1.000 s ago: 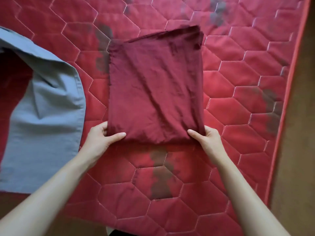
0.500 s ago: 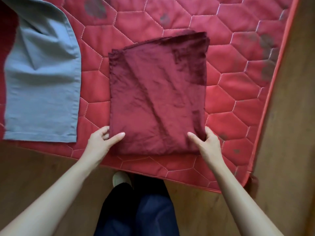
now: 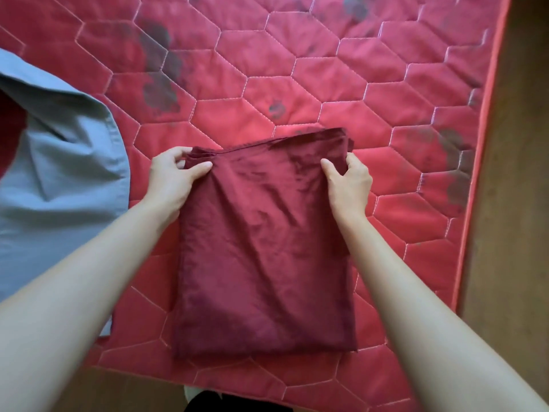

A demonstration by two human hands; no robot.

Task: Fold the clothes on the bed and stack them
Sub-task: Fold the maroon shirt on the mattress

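Left hand: your arm extended forward, thumb on top, fingers curled, pinching.
Right hand: your arm extended, thumb and fingers curled in a pinch.

Maroon cloth: folded into an upright rectangle, creased, flat on the bed near its front edge; far corners bunched, layered edges showing at top. Grey-blue garment: unfolded, spread at the left of the bed, apart from the maroon one, partly out of view.
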